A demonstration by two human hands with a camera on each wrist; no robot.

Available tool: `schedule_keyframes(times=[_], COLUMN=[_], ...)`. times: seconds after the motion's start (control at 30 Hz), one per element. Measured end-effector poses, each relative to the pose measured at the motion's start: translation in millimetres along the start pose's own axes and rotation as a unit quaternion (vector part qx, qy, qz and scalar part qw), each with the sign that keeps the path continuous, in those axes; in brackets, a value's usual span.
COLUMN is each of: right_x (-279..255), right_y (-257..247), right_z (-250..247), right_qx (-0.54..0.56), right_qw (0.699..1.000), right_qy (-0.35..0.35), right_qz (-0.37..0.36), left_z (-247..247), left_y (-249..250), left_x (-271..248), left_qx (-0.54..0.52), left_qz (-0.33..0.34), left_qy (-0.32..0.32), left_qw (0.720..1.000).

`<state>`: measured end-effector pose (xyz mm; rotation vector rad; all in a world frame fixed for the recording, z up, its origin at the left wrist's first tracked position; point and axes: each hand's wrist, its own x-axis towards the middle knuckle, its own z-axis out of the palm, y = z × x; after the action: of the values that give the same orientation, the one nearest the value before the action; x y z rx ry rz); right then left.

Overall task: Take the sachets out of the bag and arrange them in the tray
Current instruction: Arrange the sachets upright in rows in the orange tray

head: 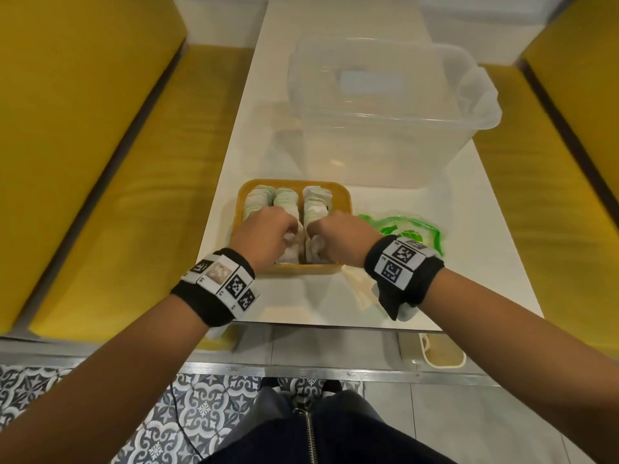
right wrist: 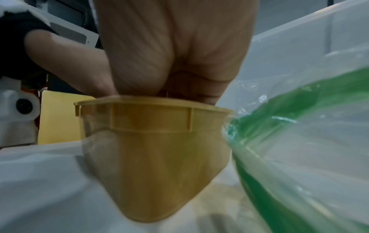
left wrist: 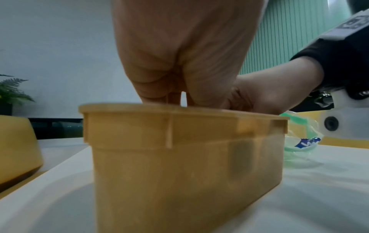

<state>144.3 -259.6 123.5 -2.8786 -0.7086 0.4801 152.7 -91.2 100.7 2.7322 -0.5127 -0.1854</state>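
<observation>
A white desk [head: 469, 262] runs away from the person between yellow benches [head: 83, 145]. At its far end stands a large clear plastic tub [head: 385, 128]. Near of that sits the yellow tray [head: 345, 202], split lengthwise by a divider, with white and pale green sachets [head: 284, 199] standing packed in rows on both sides. Just right of the tray lies the crumpled clear bag [head: 418, 229] with green print, flat on the desk and touching the tray's right wall in the right wrist view. The left hand [head: 264, 234] reaches into the tray's near left part, fingers curled down among the sachets. The right hand [head: 345, 232] does the same in the near right part. Whether either hand actually pinches a sachet cannot be told, as the fingertips are hidden below the rim.
</observation>
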Motion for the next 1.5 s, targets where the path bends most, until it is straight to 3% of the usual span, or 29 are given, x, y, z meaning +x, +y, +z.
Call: schedule_keyframes(times=[0.23, 0.33, 0.43, 0.7, 0.97, 1.13, 1.37, 1.5], right_x=[1, 3, 4, 5, 3, -1, 1, 3], right_y=[10, 6, -3, -2, 2, -4, 3, 11], right_z=[-18, -19, -12, -4, -18, -13, -2, -1], right_qx=[0.097, 0.112, 0.058, 0.0, 0.058, 0.002, -0.008, 0.047], right_qw=[0.995, 0.993, 0.994, 0.999, 0.997, 0.996, 1.0, 0.998], right_qy=[0.011, -0.031, -0.087, -0.033, -0.047, -0.085, -0.024, 0.036], right_qz=[-0.021, -0.018, -0.02, 0.018, -0.005, -0.017, 0.005, 0.005], left_z=[-20, -25, -19, -16, -9, -7, -10, -14], left_y=[-2, 1, -1, -5, -9, -8, -9, -12], left_x=[-24, -36, -36, -34, -37, -38, -36, -29], left_qx=[-0.034, -0.054, -0.026, -0.073, -0.133, -0.181, -0.201, -0.227], left_qz=[-0.005, 0.007, 0.001, 0.021, 0.01, -0.011, -0.022, -0.052], left_qy=[0.04, -0.07, -0.156, -0.207, -0.157, -0.133, -0.11, -0.06], left_qw=[0.999, 0.996, 0.987, 0.975, 0.979, 0.974, 0.973, 0.971])
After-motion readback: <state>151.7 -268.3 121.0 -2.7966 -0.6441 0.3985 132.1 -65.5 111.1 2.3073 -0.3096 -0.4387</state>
